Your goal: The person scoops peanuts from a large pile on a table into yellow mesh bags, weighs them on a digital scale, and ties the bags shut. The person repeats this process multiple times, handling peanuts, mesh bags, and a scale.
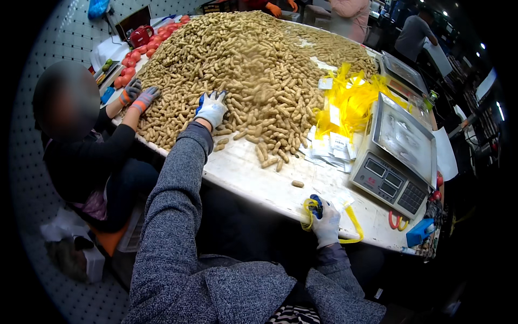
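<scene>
My left hand (pixel 212 108), in a white glove with blue fingertips, lies on the near edge of a large heap of unshelled peanuts (pixel 243 69). Its fingers are spread over the nuts, and I see nothing held in it. By the table's front edge my right hand (pixel 326 220), gloved alike, grips a yellow mesh net bag (pixel 354 224). Part of the mesh is bunched at the fingers, while a strip trails to the right. A single peanut (pixel 298 184) lies on the white tabletop (pixel 243 170) beyond this hand.
More yellow net bags (pixel 350 101) with white tags (pixel 338 143) lie beside a digital scale (pixel 394 162). A second scale (pixel 404 73) stands behind it. A blue object (pixel 420 232) sits at the right corner. At left, a co-worker's gloved hands (pixel 141 97) touch the heap near red tomatoes (pixel 129 60).
</scene>
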A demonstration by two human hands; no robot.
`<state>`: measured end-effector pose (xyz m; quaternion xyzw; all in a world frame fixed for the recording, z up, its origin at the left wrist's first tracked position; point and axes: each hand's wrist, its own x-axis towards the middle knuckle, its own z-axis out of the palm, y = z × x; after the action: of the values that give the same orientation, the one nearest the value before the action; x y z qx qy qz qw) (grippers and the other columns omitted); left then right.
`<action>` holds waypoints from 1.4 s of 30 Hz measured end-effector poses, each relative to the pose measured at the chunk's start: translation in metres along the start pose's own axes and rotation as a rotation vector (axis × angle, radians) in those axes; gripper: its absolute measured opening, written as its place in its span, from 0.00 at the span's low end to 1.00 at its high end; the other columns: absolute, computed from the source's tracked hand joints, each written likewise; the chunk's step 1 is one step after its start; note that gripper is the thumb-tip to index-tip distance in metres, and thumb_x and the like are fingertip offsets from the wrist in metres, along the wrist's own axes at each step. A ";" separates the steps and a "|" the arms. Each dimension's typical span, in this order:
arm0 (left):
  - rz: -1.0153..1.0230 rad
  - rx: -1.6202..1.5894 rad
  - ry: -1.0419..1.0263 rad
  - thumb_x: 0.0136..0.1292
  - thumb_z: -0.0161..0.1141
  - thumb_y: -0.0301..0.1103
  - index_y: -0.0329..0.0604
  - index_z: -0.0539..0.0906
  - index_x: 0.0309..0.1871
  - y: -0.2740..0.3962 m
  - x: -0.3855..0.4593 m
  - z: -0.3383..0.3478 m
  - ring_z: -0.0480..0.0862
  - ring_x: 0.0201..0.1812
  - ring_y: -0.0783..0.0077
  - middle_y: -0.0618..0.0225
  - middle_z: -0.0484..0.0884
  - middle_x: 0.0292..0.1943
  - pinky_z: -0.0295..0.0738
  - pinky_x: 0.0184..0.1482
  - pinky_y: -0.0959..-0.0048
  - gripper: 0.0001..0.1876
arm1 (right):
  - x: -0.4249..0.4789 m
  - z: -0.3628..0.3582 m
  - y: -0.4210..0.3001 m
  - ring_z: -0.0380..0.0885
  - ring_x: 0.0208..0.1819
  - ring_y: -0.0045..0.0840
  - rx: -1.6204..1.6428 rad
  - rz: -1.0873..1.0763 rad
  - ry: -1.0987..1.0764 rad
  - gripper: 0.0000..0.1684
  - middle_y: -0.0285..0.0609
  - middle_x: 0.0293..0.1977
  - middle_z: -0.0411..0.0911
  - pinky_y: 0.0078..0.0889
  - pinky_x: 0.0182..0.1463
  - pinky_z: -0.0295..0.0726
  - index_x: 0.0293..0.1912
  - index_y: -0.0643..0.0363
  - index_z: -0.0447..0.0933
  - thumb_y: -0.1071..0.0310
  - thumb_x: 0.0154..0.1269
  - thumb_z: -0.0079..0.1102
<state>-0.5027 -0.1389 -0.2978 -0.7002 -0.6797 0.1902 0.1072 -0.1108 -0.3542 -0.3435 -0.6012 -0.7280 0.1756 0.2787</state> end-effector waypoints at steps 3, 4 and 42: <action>0.024 0.029 0.026 0.58 0.56 0.33 0.56 0.80 0.54 -0.004 0.003 0.007 0.55 0.70 0.55 0.62 0.55 0.71 0.50 0.67 0.47 0.19 | 0.001 0.000 0.000 0.77 0.40 0.41 -0.003 -0.006 0.006 0.20 0.47 0.36 0.79 0.39 0.46 0.75 0.49 0.54 0.77 0.66 0.54 0.61; 0.007 -0.011 0.041 0.57 0.57 0.34 0.58 0.81 0.53 -0.010 0.004 0.015 0.56 0.70 0.55 0.62 0.55 0.71 0.51 0.67 0.48 0.19 | 0.001 0.001 -0.002 0.77 0.40 0.41 -0.001 -0.010 0.004 0.20 0.47 0.36 0.79 0.39 0.46 0.75 0.49 0.54 0.77 0.66 0.55 0.61; 0.420 -2.150 -0.077 0.54 0.55 0.20 0.29 0.76 0.52 0.243 -0.245 -0.088 0.80 0.44 0.74 0.64 0.82 0.43 0.73 0.50 0.76 0.19 | -0.013 -0.079 -0.033 0.80 0.45 0.28 0.353 -0.034 0.214 0.27 0.50 0.42 0.80 0.27 0.50 0.77 0.53 0.63 0.74 0.80 0.49 0.57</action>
<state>-0.2455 -0.3855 -0.2878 -0.5235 -0.3606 -0.4660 -0.6155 -0.0859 -0.3806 -0.2644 -0.5459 -0.6622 0.2307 0.4585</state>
